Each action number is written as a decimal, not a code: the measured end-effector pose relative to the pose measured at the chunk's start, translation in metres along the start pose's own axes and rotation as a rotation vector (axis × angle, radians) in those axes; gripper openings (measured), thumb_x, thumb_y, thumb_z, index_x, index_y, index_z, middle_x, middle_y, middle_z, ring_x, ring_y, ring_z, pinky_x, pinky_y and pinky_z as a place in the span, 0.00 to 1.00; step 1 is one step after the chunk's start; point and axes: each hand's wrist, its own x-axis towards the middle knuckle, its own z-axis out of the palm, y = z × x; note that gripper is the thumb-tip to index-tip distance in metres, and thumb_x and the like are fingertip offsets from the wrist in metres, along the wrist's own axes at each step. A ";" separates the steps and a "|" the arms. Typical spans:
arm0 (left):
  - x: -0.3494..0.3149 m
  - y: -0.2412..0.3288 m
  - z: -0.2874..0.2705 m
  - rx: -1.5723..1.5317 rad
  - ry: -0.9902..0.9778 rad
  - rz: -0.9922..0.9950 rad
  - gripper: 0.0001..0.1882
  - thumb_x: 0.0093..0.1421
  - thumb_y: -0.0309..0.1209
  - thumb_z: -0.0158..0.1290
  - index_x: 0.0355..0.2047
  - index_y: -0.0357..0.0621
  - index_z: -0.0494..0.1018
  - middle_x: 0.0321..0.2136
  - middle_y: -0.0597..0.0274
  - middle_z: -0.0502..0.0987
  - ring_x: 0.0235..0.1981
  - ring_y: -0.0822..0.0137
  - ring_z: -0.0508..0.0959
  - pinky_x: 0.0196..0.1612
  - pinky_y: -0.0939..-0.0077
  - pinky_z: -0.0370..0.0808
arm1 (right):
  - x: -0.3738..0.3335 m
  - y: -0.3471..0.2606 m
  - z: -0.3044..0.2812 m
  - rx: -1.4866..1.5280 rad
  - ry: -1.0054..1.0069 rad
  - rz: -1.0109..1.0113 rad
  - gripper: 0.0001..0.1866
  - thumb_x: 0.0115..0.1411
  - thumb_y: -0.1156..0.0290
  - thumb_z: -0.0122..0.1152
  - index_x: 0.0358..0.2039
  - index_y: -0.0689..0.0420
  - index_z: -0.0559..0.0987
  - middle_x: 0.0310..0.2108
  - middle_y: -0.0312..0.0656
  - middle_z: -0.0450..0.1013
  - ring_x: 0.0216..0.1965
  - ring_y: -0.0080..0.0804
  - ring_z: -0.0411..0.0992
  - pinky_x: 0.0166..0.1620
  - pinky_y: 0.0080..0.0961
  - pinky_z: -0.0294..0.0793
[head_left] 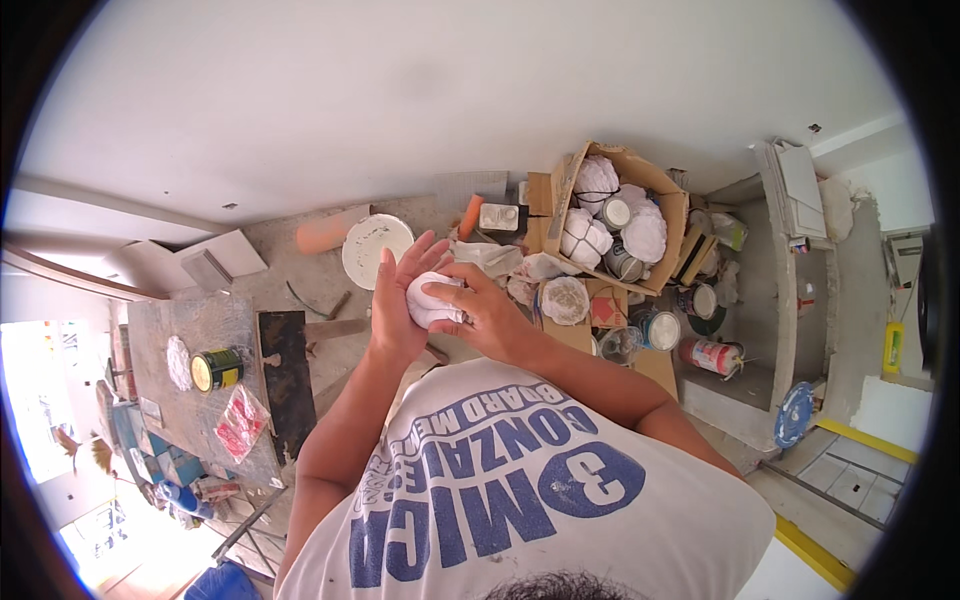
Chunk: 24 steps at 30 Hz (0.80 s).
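Observation:
In front of my chest, my right hand (484, 312) grips a bunched white cloth (424, 312), with its thumb and fingers curled over it. My left hand (398, 318) has its fingers stretched out and spread, and its palm lies against the cloth's left side. Just beyond my fingertips stands a round white bucket or its lid (358, 262), speckled with dark marks. I cannot make out whether anything is wrapped inside the cloth.
A cardboard box (567, 190) at the right back holds white cloth bundles and cans. Paint cans (661, 330) and a red-and-white container (712, 356) stand near it. At left, a worktable (160, 335) bears a dark can (215, 370) and a red packet (241, 423).

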 end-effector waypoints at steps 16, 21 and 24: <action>0.036 -0.013 0.070 0.982 -0.160 0.248 0.33 0.53 0.25 0.69 0.59 0.39 0.69 0.56 0.53 0.73 0.52 0.61 0.78 0.48 0.66 0.82 | -0.007 0.079 -0.081 0.767 0.137 0.368 0.26 0.67 0.61 0.66 0.62 0.58 0.75 0.47 0.35 0.70 0.51 0.24 0.70 0.56 0.24 0.69; 0.046 -0.029 0.056 1.072 -0.125 0.451 0.28 0.55 0.25 0.66 0.55 0.39 0.68 0.45 0.56 0.78 0.43 0.67 0.80 0.40 0.72 0.81 | -0.002 0.067 -0.085 0.848 0.085 0.466 0.24 0.70 0.60 0.60 0.63 0.56 0.73 0.48 0.37 0.70 0.51 0.25 0.70 0.55 0.25 0.71; 0.050 -0.034 0.046 0.843 -0.053 0.266 0.25 0.59 0.26 0.61 0.55 0.42 0.66 0.44 0.58 0.77 0.41 0.69 0.80 0.38 0.74 0.81 | 0.005 0.059 -0.101 0.978 -0.049 0.652 0.27 0.71 0.59 0.58 0.66 0.55 0.69 0.51 0.41 0.69 0.53 0.29 0.71 0.57 0.29 0.72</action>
